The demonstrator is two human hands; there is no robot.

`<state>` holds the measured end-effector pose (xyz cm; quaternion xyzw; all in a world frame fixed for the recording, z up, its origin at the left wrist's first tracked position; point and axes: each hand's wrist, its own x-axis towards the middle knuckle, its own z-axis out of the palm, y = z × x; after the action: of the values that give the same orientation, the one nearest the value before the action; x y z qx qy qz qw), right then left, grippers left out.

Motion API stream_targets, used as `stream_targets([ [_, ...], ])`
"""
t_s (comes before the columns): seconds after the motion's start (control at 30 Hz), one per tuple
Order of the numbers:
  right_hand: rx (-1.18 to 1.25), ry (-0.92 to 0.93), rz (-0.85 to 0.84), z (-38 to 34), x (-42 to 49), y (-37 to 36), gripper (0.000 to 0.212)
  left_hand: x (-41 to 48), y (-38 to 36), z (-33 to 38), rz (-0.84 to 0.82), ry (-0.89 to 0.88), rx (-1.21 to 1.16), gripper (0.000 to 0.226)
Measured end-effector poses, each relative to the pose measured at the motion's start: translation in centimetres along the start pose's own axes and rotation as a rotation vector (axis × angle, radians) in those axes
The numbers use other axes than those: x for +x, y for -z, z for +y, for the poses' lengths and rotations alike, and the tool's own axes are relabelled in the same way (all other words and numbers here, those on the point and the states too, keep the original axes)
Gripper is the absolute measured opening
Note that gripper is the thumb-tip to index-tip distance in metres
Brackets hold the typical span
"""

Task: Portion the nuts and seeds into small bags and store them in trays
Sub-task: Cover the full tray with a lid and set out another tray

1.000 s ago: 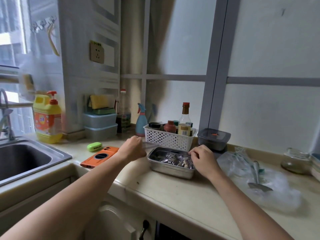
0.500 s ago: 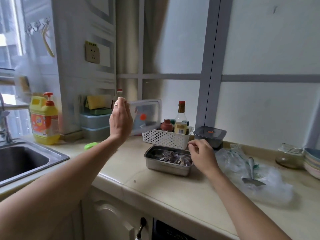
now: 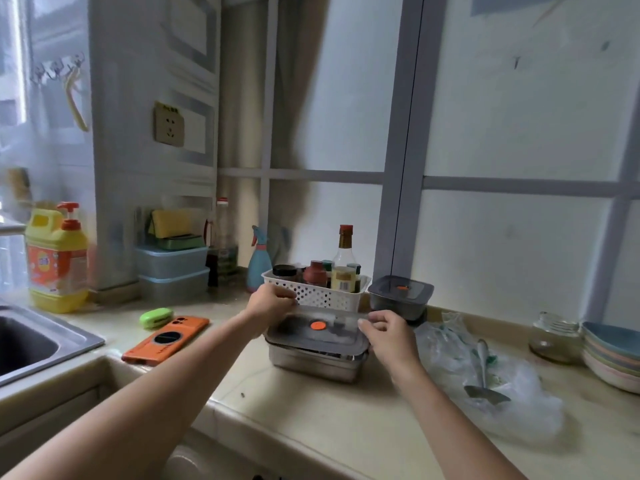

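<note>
- Judged step: lidding the steel tray (image 3: 313, 364), which sits just in front of the white basket (image 3: 322, 295).
- The lid (image 3: 317, 332) lies nearly flat over the tray, orange valve upward, long axis parallel to the basket's front.
- The left hand (image 3: 272, 303) pinches the lid corner nearest the basket; the right hand (image 3: 389, 336) pinches the opposite end.
- The next move likely calls for pressing the rim down evenly.
</note>
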<state>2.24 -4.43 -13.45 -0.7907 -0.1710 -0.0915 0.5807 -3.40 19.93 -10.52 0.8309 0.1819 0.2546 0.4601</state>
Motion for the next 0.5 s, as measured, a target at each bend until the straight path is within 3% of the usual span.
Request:
stream_targets([
  [0.23,-0.172,0.018,0.109,-0.7,0.3,-0.9,0.024,0.3,-1.3,0.6,0.051,-0.110,0.237,0.020],
  [0.4,-0.257,-0.025,0.121,-0.2,0.6,-0.9,0.018,0.8,-1.7,0.7,-0.117,-0.122,0.502,0.025],
  [0.5,-0.336,-0.010,0.062,-0.1,0.4,-0.8,0.016,0.7,-2.3,0.7,-0.123,-0.183,0.569,0.024],
])
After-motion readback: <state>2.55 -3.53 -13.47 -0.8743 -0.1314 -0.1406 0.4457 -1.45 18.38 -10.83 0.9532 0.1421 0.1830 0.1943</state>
